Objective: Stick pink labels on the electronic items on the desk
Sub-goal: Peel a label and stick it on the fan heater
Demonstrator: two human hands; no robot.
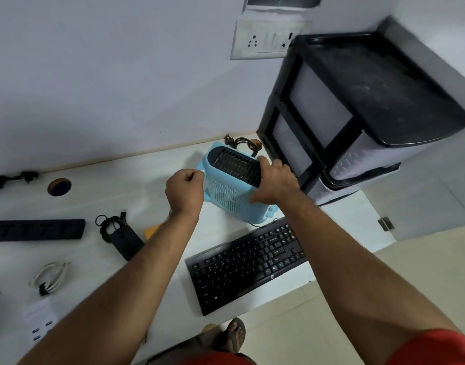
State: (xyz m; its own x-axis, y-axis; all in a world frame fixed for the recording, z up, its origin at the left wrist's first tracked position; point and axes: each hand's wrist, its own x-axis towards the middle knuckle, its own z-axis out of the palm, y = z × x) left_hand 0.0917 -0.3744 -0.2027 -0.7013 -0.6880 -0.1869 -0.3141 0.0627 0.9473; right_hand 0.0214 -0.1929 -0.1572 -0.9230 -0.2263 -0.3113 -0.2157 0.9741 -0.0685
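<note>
Heater: blue fan heater [232, 185] upright near desk [152, 175] back edge, right end.
Right hand [274, 181]: fingers curled over heater top, gripping it.
Left hand [185, 188]: fisted, pinching pale label [202, 171] against heater's left side.
Keyboard [248, 262]: front right corner.

One heater [232, 185] (blue), one keyboard [248, 262].
</note>
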